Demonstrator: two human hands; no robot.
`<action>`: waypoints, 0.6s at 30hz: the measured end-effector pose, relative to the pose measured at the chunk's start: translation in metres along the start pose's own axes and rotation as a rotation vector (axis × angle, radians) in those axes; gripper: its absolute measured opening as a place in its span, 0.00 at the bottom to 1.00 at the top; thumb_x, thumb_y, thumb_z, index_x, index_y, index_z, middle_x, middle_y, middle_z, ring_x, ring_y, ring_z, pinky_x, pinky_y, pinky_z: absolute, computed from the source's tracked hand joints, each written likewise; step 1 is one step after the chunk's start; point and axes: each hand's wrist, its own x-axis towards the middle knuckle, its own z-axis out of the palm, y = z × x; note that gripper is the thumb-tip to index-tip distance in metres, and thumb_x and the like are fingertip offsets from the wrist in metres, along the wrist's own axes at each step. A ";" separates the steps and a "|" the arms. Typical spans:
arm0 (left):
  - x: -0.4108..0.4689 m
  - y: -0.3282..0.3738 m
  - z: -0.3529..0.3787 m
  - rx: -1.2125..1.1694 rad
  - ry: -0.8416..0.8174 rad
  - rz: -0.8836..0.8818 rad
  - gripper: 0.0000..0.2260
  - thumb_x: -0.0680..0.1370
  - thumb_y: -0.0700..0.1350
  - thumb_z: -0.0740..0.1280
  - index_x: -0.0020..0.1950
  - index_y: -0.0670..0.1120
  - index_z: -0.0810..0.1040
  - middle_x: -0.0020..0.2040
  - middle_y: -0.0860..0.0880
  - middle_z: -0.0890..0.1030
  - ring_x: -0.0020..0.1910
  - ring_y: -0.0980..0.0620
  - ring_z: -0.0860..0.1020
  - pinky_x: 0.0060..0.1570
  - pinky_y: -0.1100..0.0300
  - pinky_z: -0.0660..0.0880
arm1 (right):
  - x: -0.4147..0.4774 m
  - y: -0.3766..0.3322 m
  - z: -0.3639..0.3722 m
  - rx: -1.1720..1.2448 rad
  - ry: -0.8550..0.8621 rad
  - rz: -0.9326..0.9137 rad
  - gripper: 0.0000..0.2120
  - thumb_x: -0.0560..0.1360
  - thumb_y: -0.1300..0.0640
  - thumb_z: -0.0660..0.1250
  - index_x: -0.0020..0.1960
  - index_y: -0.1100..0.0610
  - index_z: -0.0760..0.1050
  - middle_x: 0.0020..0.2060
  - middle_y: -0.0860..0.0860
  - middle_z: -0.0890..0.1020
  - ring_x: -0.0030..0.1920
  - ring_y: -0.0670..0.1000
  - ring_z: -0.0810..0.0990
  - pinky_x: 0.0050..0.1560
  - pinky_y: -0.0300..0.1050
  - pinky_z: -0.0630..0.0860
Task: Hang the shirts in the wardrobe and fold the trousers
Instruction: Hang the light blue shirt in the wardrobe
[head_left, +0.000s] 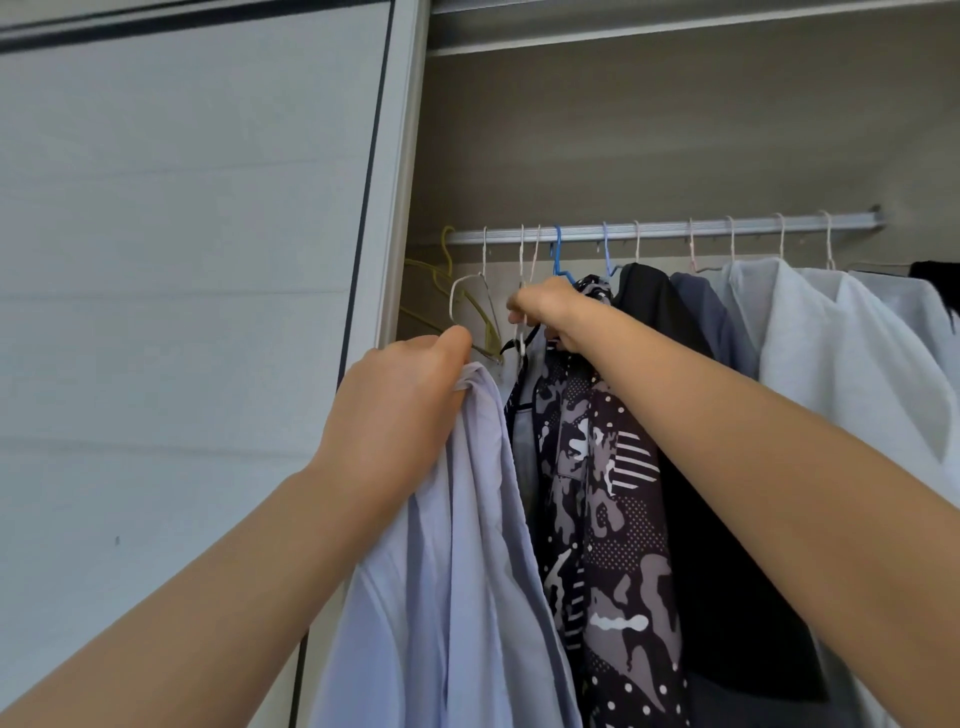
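**Head view.** The person stands at the open wardrobe with both arms raised toward the silver metal rail (665, 228).

- **Left hand** (395, 410): the fingers are closed round the bunched top of a pale lilac cotton shirt (457, 545). It is held up just below and left of the hangers, which I judge keeps the collar at hanger height, ready for dressing. The shirt hangs from that grip alone and is not yet on a hanger.
- **Right hand** (545, 312): the fingers are curled round the stem of a thin white wire hanger (521, 260) whose hook sits on the rail. This looks like a move to lift it off or steady it for the shirt. The hand lies against a black, grey and white patterned shirt (613, 493), which is already hung.
- **Hands together:** near each other, not touching.

Left of the gripped hanger, an olive-green plastic hanger (447, 291) hangs bare. To the right along the rail hang a plain black garment (654, 312) and pale white garments (810, 338). The white sliding door (182, 260) stands at the left.

No trousers are in view — that part of the task cannot be assessed.
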 end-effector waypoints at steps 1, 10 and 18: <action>0.000 0.000 0.000 -0.001 -0.001 0.001 0.08 0.71 0.32 0.71 0.40 0.41 0.73 0.29 0.45 0.73 0.24 0.41 0.71 0.24 0.49 0.74 | -0.002 -0.003 -0.002 0.032 -0.024 0.012 0.10 0.79 0.61 0.58 0.56 0.62 0.74 0.52 0.56 0.77 0.40 0.51 0.72 0.38 0.41 0.70; -0.001 0.001 0.001 -0.009 -0.005 0.013 0.11 0.70 0.31 0.72 0.40 0.42 0.72 0.29 0.47 0.73 0.24 0.42 0.72 0.24 0.51 0.74 | 0.001 0.002 -0.005 0.453 0.024 0.132 0.11 0.79 0.61 0.51 0.54 0.62 0.71 0.38 0.56 0.70 0.34 0.53 0.68 0.41 0.53 0.72; -0.001 -0.001 0.002 -0.003 0.005 0.031 0.15 0.66 0.30 0.74 0.39 0.44 0.71 0.28 0.48 0.72 0.23 0.44 0.71 0.21 0.52 0.72 | 0.010 -0.001 -0.010 0.593 -0.002 0.053 0.19 0.80 0.61 0.50 0.67 0.64 0.69 0.48 0.54 0.78 0.41 0.54 0.82 0.38 0.56 0.74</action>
